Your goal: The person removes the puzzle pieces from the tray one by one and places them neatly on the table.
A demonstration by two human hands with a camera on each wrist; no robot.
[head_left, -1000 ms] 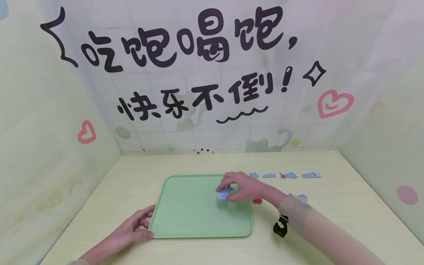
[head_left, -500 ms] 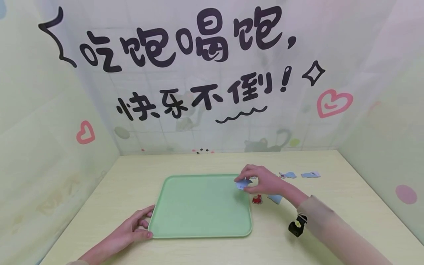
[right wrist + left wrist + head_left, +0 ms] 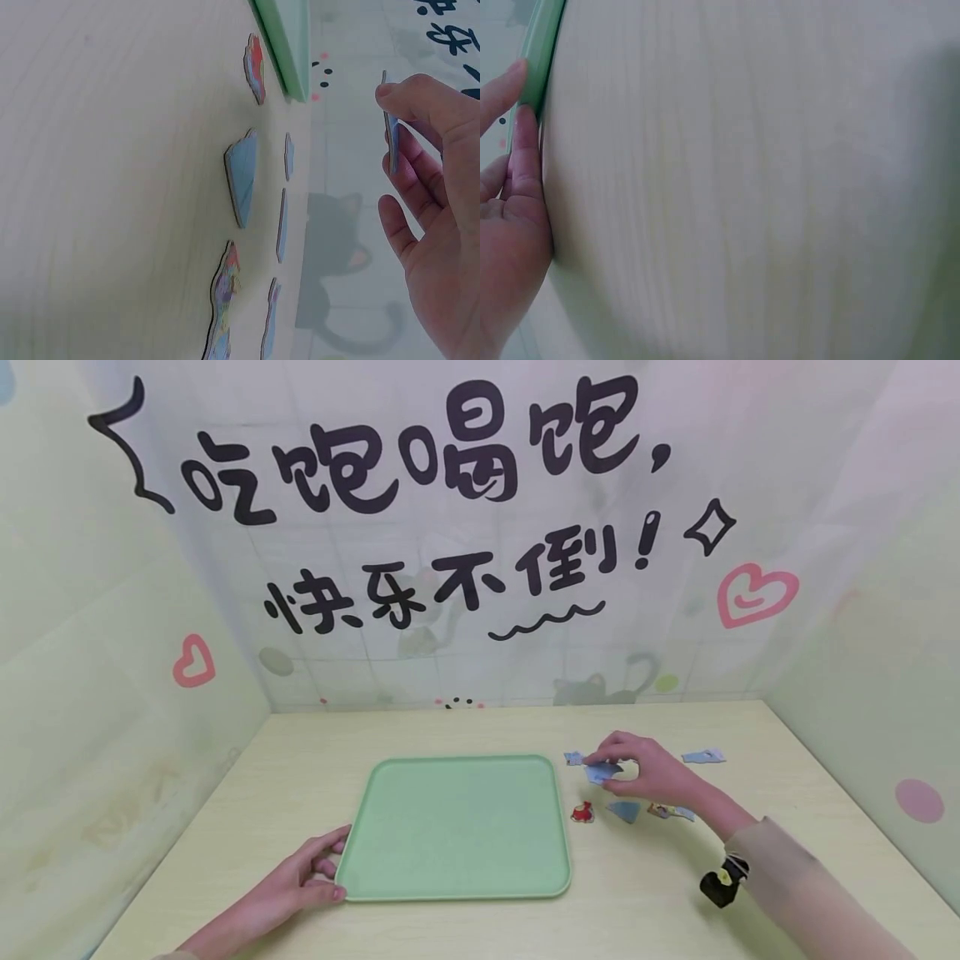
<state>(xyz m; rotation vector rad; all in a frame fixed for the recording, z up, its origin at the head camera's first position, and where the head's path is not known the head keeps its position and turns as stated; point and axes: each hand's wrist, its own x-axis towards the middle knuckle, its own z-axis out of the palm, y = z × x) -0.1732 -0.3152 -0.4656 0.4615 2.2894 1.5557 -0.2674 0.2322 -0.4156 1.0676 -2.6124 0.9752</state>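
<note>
My right hand (image 3: 652, 772) pinches a pale blue jigsaw piece (image 3: 602, 772) between thumb and fingers, raised above the table to the right of the tray. In the right wrist view that jigsaw piece shows edge-on, with the thumb on one side and the fingertips on the other. The light green tray (image 3: 450, 827) lies flat on the table with nothing on it. At its front left corner, my left hand (image 3: 288, 885) holds the rim, thumb near the corner and the other fingers along the left side.
Right of the tray lie a red piece (image 3: 582, 812), a blue triangular piece (image 3: 624, 811) and a multicoloured piece (image 3: 671, 812). Behind them is a row of blue pieces, including one at the far right (image 3: 702, 756). A lettered curtain (image 3: 480, 568) rises behind the table.
My right hand has moved right with the blue jigsaw piece, from over the tray to above the loose pieces. The left hand and the tray have stayed in place.
</note>
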